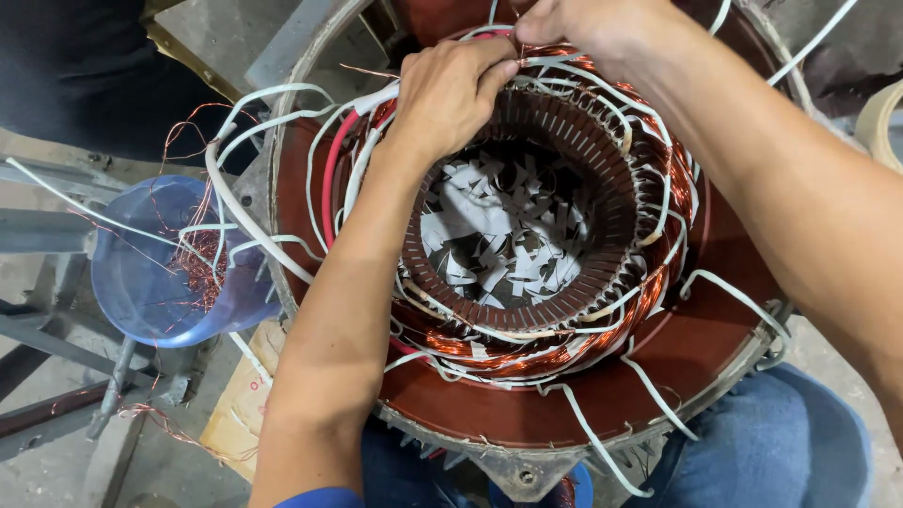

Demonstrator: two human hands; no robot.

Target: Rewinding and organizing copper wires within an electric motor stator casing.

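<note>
A large round motor stator (696, 357) with a red-brown housing lies open end up in front of me. Copper windings (555, 353) ring its slotted core, with white sleeved leads (743, 301) sticking out all around. Paper scraps (499, 235) lie at the bottom of the bore. My left hand (447, 89) is at the far rim of the core, fingers pinched on a white sleeved wire (564, 61) at the winding. My right hand (578, 23) is just beyond it at the top edge, fingers closed on the same bundle of wires.
A blue plastic bucket (141, 282) with copper wire scraps (198, 268) stands to the left. Grey metal frame bars (56, 339) lie beside it. A cardboard piece (240, 404) sits under the stator's left edge. My blue-trousered knees (781, 452) are below.
</note>
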